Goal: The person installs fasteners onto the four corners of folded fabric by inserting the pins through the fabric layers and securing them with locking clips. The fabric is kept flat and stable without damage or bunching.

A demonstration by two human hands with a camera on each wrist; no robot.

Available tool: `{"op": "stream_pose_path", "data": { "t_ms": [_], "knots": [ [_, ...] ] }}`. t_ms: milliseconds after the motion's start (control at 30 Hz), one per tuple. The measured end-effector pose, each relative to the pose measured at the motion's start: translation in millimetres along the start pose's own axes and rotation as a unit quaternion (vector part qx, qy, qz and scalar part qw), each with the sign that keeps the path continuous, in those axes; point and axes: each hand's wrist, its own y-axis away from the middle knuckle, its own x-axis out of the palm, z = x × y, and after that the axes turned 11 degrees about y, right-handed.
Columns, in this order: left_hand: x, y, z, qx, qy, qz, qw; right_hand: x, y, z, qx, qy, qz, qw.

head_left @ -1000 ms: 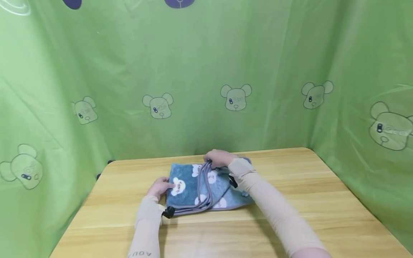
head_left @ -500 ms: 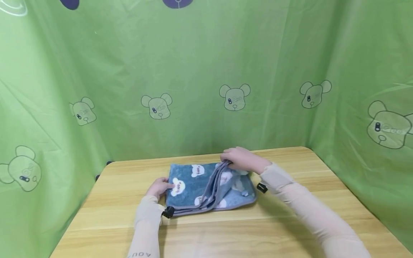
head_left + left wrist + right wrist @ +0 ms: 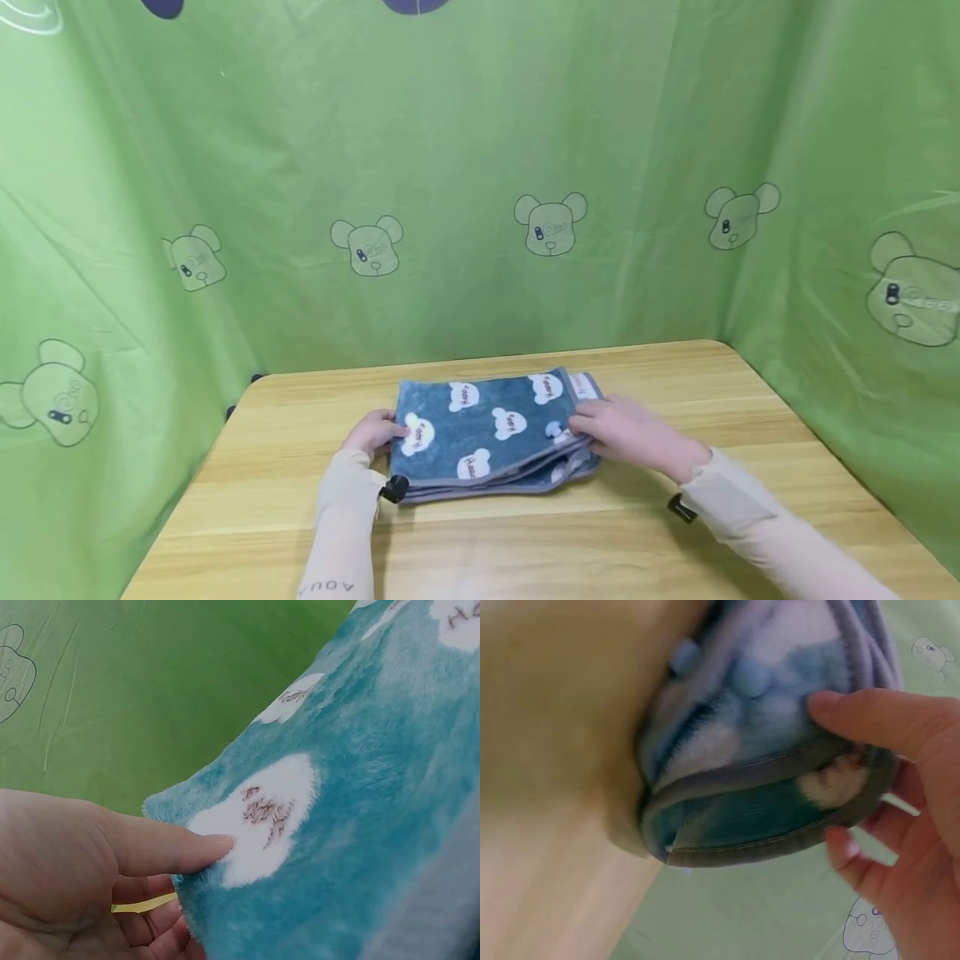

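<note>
A folded teal plush blanket [image 3: 461, 435] with white bear heads and grey binding lies on the table. At its left edge my left hand [image 3: 371, 432] pinches it, thumb on top over a bear print and fingers beneath, as the left wrist view also shows. The right end is held by my right hand [image 3: 636, 432]. In the right wrist view, the right thumb [image 3: 855, 712] lies on the layered corner while some fingers pass behind the edge. Small pale blue balls [image 3: 750, 676] hang near that corner. Grey-bound layers stand slightly apart along the front.
The wooden table [image 3: 480, 550] extends around the blanket on all sides. Green curtains [image 3: 450, 308] printed with bear heads hang close behind the table and along both sides.
My right hand has swung the bunched layers rightward and down toward me, so the upper layers now spread flat over the right end. My left hand has kept its place at the left edge.
</note>
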Motion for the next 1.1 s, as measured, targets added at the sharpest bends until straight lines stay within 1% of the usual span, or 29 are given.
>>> {"op": "stream_pose_path", "data": {
  "t_ms": [133,267,367,467,567,633,733,800,867,933,1000,1033,1067,1100],
  "knots": [
    [1.8,1.3,-0.5,-0.001,0.015,0.004,0.9999,-3.6,17.3,12.9,0.025,-0.035,0.042,0.9982],
    [1.7,-0.1,0.5,-0.003,0.018,0.006,0.9998,-8.5,24.3,21.1,0.043,-0.079,0.089,0.992],
    [2.9,-0.8,1.2,-0.003,0.017,0.001,0.9998,-12.0,26.4,25.0,0.054,-0.092,0.121,0.9869],
    [4.1,0.3,0.0,0.005,-0.006,-0.002,1.0,-15.7,26.8,26.9,0.068,-0.103,0.142,0.9821],
    [5.4,1.6,-3.1,0.026,-0.053,-0.009,0.9982,-20.7,26.3,25.7,0.079,-0.132,0.152,0.9764],
    [5.7,3.7,-7.1,0.039,-0.089,-0.013,0.9951,-27.7,25.7,22.7,0.086,-0.165,0.161,0.9693],
    [4.0,10.9,-17.7,0.056,-0.156,-0.016,0.986,-42.2,26.1,14.0,0.102,-0.205,0.182,0.9561],
    [0.7,17.9,-28.6,0.065,-0.209,-0.014,0.9756,-54.9,26.6,5.0,0.122,-0.222,0.199,0.9466],
    [-2.7,25.2,-42.5,0.073,-0.255,-0.011,0.9642,-68.7,26.9,-6.8,0.146,-0.223,0.212,0.9402],
    [-6.7,31.6,-57.4,0.083,-0.293,-0.007,0.9524,-83.0,25.0,-19.8,0.17,-0.22,0.215,0.9362],
    [-10.0,37.0,-73.4,0.095,-0.314,-0.007,0.9445,-95.6,20.7,-34.1,0.188,-0.212,0.205,0.9369],
    [-11.3,39.3,-81.3,0.105,-0.328,-0.01,0.9386,-100.5,18.1,-41.6,0.196,-0.203,0.199,0.9387],
    [-12.5,41.1,-88.4,0.12,-0.343,-0.013,0.9314,-105.0,14.7,-48.2,0.207,-0.198,0.193,0.9384],
    [-13.1,42.6,-95.1,0.14,-0.357,-0.018,0.9234,-108.2,11.6,-55.0,0.215,-0.191,0.186,0.9395]
  ]
}}
